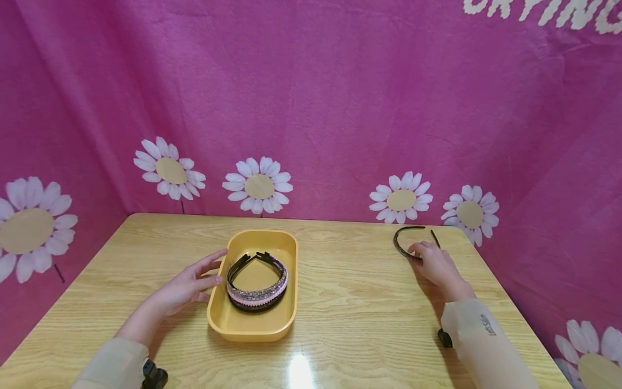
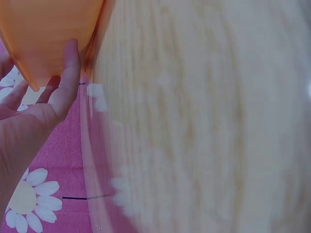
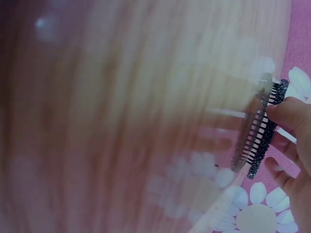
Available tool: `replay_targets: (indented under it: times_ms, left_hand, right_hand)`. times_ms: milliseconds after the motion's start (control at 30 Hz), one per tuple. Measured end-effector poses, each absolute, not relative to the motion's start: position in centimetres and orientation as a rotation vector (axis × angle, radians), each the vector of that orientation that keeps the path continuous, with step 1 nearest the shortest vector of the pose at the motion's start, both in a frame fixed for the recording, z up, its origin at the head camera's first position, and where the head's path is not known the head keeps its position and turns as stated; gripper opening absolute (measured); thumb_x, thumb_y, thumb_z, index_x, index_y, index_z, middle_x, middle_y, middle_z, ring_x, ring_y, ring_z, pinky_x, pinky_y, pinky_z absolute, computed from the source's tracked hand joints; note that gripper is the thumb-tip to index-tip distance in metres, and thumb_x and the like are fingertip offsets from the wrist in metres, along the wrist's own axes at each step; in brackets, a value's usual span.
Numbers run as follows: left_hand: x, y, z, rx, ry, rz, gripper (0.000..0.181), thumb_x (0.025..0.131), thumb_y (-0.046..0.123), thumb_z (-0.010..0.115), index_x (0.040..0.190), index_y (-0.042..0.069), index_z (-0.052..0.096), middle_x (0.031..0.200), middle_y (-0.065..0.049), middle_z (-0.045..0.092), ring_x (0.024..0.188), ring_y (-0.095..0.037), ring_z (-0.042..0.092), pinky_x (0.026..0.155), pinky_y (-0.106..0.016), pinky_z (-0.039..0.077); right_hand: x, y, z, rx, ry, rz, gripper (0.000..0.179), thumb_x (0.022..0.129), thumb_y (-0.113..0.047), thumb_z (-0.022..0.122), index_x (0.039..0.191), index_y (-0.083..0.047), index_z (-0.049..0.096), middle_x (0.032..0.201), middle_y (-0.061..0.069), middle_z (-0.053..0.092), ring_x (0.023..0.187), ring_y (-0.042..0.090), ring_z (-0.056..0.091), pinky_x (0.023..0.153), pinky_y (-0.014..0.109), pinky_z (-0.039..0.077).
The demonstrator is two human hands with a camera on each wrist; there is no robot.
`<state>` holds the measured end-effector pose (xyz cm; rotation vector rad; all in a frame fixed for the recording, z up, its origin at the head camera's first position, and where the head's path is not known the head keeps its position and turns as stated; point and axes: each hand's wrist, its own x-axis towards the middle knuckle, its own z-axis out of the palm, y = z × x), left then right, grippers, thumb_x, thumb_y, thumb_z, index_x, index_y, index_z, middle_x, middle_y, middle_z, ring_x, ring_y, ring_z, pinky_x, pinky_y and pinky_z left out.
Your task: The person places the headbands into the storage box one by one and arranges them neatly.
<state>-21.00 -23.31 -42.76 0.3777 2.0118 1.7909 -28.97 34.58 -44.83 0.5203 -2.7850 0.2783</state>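
A yellow plastic tray (image 1: 252, 330) stands on the table, left of the middle. Inside it lie several headbands (image 1: 257, 296) stacked together, among them a glittery one, a pink one and black ones. My left hand (image 1: 189, 283) touches the tray's left side with its fingers fairly straight; the left wrist view has the fingers (image 2: 72, 60) against the outer wall. Far to the right, my right hand (image 1: 437, 265) pinches a black headband (image 1: 399, 246) by its curved side, its two ends pointing to the back. The right wrist view shows this headband's sparkly outside and comb teeth (image 3: 257, 133).
The wooden table (image 1: 359, 324) meets a magenta cloth (image 1: 330, 119) printed with white daisies at the back and sides. The held headband is near the table's back right corner. A bare stretch of wood separates the tray from the right hand.
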Motion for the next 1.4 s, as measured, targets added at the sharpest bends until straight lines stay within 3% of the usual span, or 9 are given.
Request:
replay_targets:
  times_ms: [767, 1133, 1400]
  left_hand:
    - [-21.2, -23.2, -43.0, 0.351, 2.002, 1.79, 0.071, 0.097, 0.019, 0.053, 0.153, 0.017, 0.01, 0.152, -0.028, 0.009, 0.13, -0.047, 0.033, 0.086, -0.05, 0.05]
    - [-21.1, -23.3, -43.0, 0.354, 2.0, 1.803, 0.071, 0.097, 0.019, 0.053, 0.153, 0.017, 0.01, 0.152, -0.029, 0.008, 0.128, -0.046, 0.036, 0.086, -0.051, 0.05]
    - [-21.0, -23.3, -42.7, 0.349, 1.984, 1.812, 0.072, 0.097, 0.018, 0.053, 0.153, 0.016, 0.009, 0.152, -0.03, 0.006, 0.127, -0.045, 0.039, 0.086, -0.051, 0.05]
  right_hand:
    - [-28.7, 35.1, -44.6, 0.554, -2.775, 0.261, 0.017, 0.074, 0.006, 0.068, 0.083, -0.008, 0.064, 0.083, 0.007, 0.06, 0.077, 0.024, 0.057, 0.07, 0.046, 0.049]
    - [-28.6, 35.2, -44.1, 0.502, -2.83, 0.294, 0.015, 0.077, -0.003, 0.074, 0.088, -0.008, 0.065, 0.085, 0.007, 0.06, 0.075, 0.023, 0.056, 0.073, 0.046, 0.05]
    - [-28.6, 34.5, -43.1, 0.544, -2.802, 0.279, 0.019, 0.074, -0.005, 0.078, 0.09, -0.007, 0.067, 0.08, 0.006, 0.06, 0.071, 0.022, 0.056, 0.066, 0.043, 0.05]
